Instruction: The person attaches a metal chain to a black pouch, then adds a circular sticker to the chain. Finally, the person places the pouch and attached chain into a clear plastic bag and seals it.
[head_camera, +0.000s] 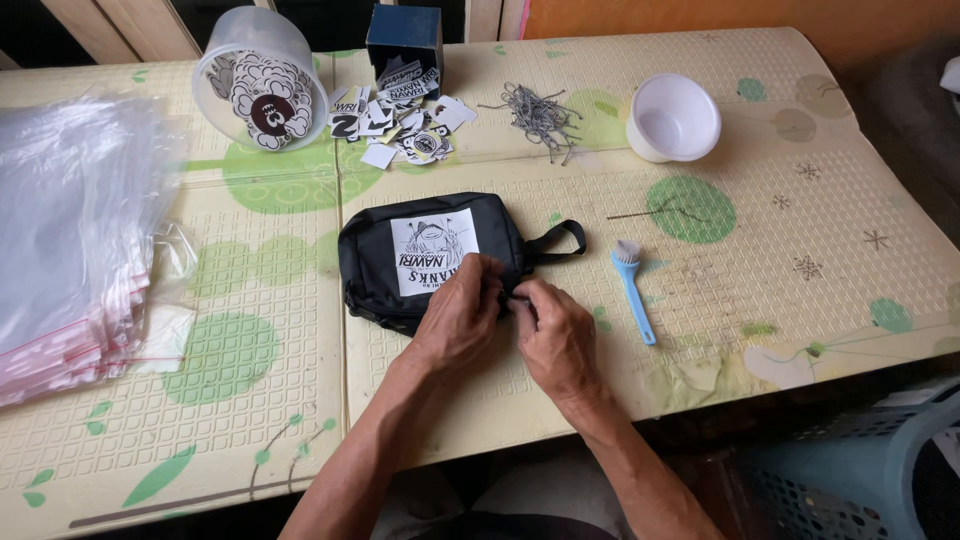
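Pouch first: small black zip bag with a white printed patch, lying on the patterned mat, under both sets of fingers. Left hand and right hand pinch together at its near right edge, fingertips narrow, probably on a zipper pull or tag, can't tell which. Blue brush lies just right of the fingers, untouched. Beyond them: loose stickers, metal pins, white bowl. Clear bags sit far left, so bagging looks undone.
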